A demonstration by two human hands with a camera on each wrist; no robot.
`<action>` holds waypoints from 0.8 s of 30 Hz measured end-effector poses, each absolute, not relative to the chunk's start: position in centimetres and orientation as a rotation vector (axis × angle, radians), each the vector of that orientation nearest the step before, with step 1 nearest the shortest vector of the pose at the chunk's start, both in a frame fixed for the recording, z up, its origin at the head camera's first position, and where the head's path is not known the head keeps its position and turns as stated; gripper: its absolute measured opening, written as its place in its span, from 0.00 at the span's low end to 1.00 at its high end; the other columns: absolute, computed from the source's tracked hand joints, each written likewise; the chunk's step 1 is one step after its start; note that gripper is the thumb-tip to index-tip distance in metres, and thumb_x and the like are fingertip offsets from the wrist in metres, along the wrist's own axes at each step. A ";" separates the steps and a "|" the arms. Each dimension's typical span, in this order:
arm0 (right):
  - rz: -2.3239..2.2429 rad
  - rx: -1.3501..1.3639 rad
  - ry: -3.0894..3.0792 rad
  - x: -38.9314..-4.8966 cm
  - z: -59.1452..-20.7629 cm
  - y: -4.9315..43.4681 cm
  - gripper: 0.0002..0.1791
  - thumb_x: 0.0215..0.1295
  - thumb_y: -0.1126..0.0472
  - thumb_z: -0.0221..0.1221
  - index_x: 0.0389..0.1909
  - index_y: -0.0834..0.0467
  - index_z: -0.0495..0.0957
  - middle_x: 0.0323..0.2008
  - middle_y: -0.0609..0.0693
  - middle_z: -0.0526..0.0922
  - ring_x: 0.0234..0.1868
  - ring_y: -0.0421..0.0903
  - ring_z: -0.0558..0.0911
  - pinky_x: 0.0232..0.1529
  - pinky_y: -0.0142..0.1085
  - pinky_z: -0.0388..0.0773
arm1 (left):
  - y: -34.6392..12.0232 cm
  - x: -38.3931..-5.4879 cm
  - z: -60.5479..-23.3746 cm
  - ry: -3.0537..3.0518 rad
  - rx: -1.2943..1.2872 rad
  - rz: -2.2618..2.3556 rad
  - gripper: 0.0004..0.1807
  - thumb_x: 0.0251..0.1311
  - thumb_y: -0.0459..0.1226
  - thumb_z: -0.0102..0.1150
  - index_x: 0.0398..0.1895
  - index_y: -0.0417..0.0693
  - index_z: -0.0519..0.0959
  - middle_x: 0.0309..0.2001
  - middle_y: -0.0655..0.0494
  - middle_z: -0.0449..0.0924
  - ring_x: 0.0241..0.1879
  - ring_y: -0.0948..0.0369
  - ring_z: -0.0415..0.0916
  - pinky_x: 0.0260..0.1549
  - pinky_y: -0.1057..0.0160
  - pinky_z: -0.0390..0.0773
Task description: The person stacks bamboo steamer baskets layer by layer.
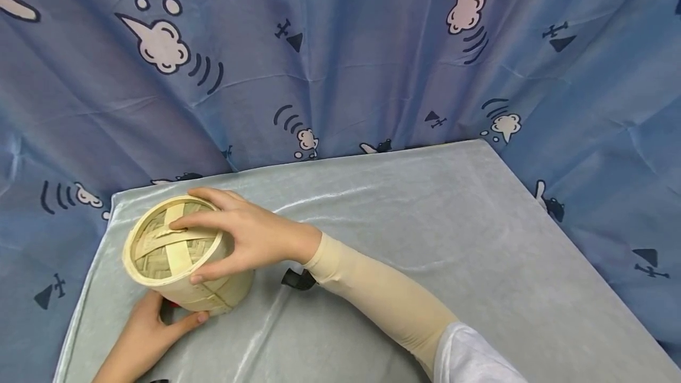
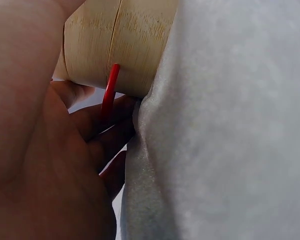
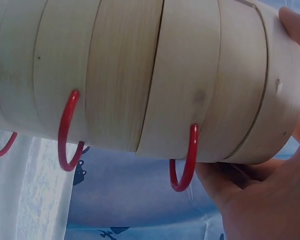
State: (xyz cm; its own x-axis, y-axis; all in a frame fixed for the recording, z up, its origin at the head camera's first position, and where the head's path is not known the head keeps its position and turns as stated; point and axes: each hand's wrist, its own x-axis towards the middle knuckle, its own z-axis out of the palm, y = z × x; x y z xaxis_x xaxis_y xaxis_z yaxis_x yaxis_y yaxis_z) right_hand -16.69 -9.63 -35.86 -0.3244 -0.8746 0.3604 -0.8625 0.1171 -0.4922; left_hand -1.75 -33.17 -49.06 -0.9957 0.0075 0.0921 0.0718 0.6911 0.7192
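A stacked bamboo steamer (image 1: 234, 291) with a woven lid (image 1: 179, 257) stands at the left of the table, its top tilted toward the left in the head view. My right hand (image 1: 252, 232) grips the lid's rim, thumb on the near side and fingers spread across the top and far edge. Low at the steamer's near side, my left hand (image 1: 149, 333) holds its base between thumb and fingers. Red loop handles (image 3: 65, 135) stick out from the tiers in the right wrist view. Another red handle (image 2: 111, 90) shows beside the left fingers in the left wrist view.
A pale grey cloth covers the table (image 1: 425, 223). Blue patterned curtains (image 1: 346, 64) hang behind it and along both sides. A small black item (image 1: 299, 279) shows just below the right wrist.
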 end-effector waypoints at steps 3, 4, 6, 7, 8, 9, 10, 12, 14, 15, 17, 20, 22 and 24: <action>-0.992 -1.812 2.339 -16.8 -35.9 -9.6 0.43 0.51 0.30 0.66 0.68 0.39 0.70 0.75 0.46 0.51 0.74 0.35 0.46 0.70 0.28 0.46 | -33.3 -2.0 -49.0 -2.795 -0.090 -1.218 0.51 0.49 0.46 0.78 0.75 0.69 0.57 0.66 0.58 0.67 0.59 0.76 0.62 0.50 0.84 0.56; -0.983 -1.812 2.339 -16.8 -35.9 -9.5 0.43 0.52 0.30 0.66 0.69 0.39 0.70 0.75 0.46 0.51 0.74 0.35 0.46 0.70 0.28 0.46 | -33.3 -2.1 -49.0 -2.786 -0.101 -1.220 0.52 0.48 0.45 0.79 0.75 0.69 0.57 0.66 0.59 0.66 0.60 0.75 0.62 0.51 0.84 0.55; -0.962 -1.812 2.339 -16.7 -36.0 -9.5 0.43 0.52 0.30 0.66 0.70 0.39 0.68 0.76 0.46 0.50 0.75 0.35 0.45 0.70 0.28 0.45 | -33.4 -2.1 -48.9 -2.766 -0.138 -1.208 0.52 0.46 0.44 0.80 0.74 0.69 0.59 0.65 0.62 0.67 0.59 0.74 0.62 0.52 0.83 0.55; -0.952 -1.809 2.335 -16.7 -36.0 -9.5 0.44 0.53 0.30 0.66 0.71 0.40 0.67 0.76 0.47 0.49 0.75 0.35 0.44 0.71 0.29 0.45 | -33.4 -2.1 -48.8 -2.765 -0.155 -1.195 0.52 0.45 0.45 0.81 0.74 0.68 0.60 0.64 0.63 0.67 0.59 0.73 0.62 0.52 0.83 0.55; -0.947 -1.801 2.329 -16.7 -36.0 -9.4 0.45 0.53 0.31 0.65 0.72 0.40 0.65 0.76 0.46 0.48 0.75 0.35 0.43 0.71 0.29 0.45 | -33.4 -2.0 -48.6 -2.769 -0.169 -1.166 0.51 0.44 0.45 0.81 0.73 0.68 0.62 0.63 0.64 0.68 0.58 0.71 0.63 0.52 0.82 0.56; -0.948 -1.789 2.321 -16.6 -35.9 -9.3 0.46 0.54 0.31 0.65 0.73 0.41 0.64 0.76 0.46 0.47 0.75 0.34 0.43 0.71 0.29 0.45 | -33.5 -1.9 -48.4 -2.782 -0.175 -1.141 0.49 0.44 0.46 0.81 0.71 0.67 0.64 0.61 0.64 0.69 0.56 0.69 0.64 0.51 0.80 0.58; -0.960 -1.763 2.308 -16.6 -35.9 -9.1 0.46 0.55 0.32 0.65 0.73 0.41 0.63 0.77 0.46 0.45 0.75 0.35 0.43 0.70 0.29 0.50 | -33.6 -1.7 -48.0 -2.813 -0.170 -1.107 0.47 0.44 0.47 0.81 0.70 0.65 0.66 0.60 0.63 0.69 0.56 0.66 0.64 0.52 0.75 0.61; -0.973 -1.713 2.307 -16.6 -35.8 -8.6 0.47 0.56 0.32 0.65 0.75 0.41 0.60 0.77 0.44 0.43 0.75 0.35 0.43 0.69 0.30 0.54 | -34.1 -1.4 -47.0 -2.887 -0.155 -1.068 0.47 0.47 0.50 0.79 0.72 0.58 0.66 0.63 0.54 0.68 0.60 0.57 0.65 0.58 0.62 0.65; -0.985 -1.665 2.322 -16.8 -35.7 -7.9 0.46 0.57 0.32 0.64 0.75 0.39 0.58 0.77 0.43 0.42 0.75 0.35 0.44 0.68 0.32 0.57 | -34.7 -1.1 -45.6 -3.025 -0.069 -0.982 0.49 0.53 0.54 0.73 0.75 0.49 0.62 0.66 0.40 0.66 0.62 0.44 0.65 0.56 0.46 0.68; -0.992 -1.647 2.333 -16.9 -35.6 -7.5 0.45 0.58 0.32 0.63 0.75 0.38 0.58 0.77 0.42 0.42 0.75 0.35 0.44 0.68 0.34 0.58 | -35.2 -0.9 -44.9 -3.094 -0.020 -0.939 0.50 0.56 0.56 0.69 0.75 0.42 0.59 0.67 0.33 0.63 0.62 0.36 0.64 0.53 0.37 0.67; -0.989 -1.625 2.369 -17.1 -35.6 -6.7 0.43 0.60 0.31 0.60 0.75 0.36 0.58 0.77 0.41 0.42 0.75 0.35 0.43 0.70 0.38 0.56 | -36.2 -0.4 -43.6 -3.185 0.060 -0.834 0.53 0.60 0.59 0.64 0.76 0.35 0.53 0.67 0.23 0.57 0.61 0.26 0.59 0.49 0.28 0.64; -0.965 -1.579 2.426 -17.6 -35.4 -5.3 0.41 0.61 0.29 0.56 0.74 0.33 0.58 0.77 0.39 0.41 0.75 0.34 0.43 0.71 0.43 0.57 | -37.3 0.2 -41.6 -3.253 0.185 -0.671 0.54 0.65 0.61 0.56 0.77 0.32 0.48 0.67 0.20 0.54 0.59 0.22 0.57 0.46 0.25 0.63; -0.923 -1.566 2.492 -18.0 -35.3 -4.5 0.40 0.62 0.27 0.53 0.74 0.32 0.57 0.78 0.39 0.41 0.75 0.36 0.44 0.70 0.46 0.58 | -37.4 0.7 -40.2 -3.161 0.243 -0.597 0.52 0.66 0.60 0.56 0.78 0.36 0.46 0.68 0.21 0.53 0.60 0.22 0.56 0.48 0.25 0.61; -0.866 -1.552 2.573 -18.4 -35.2 -3.7 0.41 0.61 0.25 0.51 0.74 0.31 0.57 0.78 0.40 0.41 0.76 0.38 0.45 0.70 0.47 0.58 | -36.7 0.9 -38.6 -2.975 0.268 -0.623 0.49 0.66 0.55 0.60 0.79 0.41 0.48 0.69 0.22 0.54 0.62 0.23 0.54 0.56 0.26 0.57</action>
State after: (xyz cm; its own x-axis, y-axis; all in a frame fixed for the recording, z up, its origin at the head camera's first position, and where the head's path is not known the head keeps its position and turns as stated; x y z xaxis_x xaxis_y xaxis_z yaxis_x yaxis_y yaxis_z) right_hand -18.37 -3.67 -35.21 -0.5071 -0.8207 0.2633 -0.8127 0.3537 -0.4630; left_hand 0.93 -36.73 -38.57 -0.9805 -0.1895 0.0522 -0.1526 0.9013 0.4055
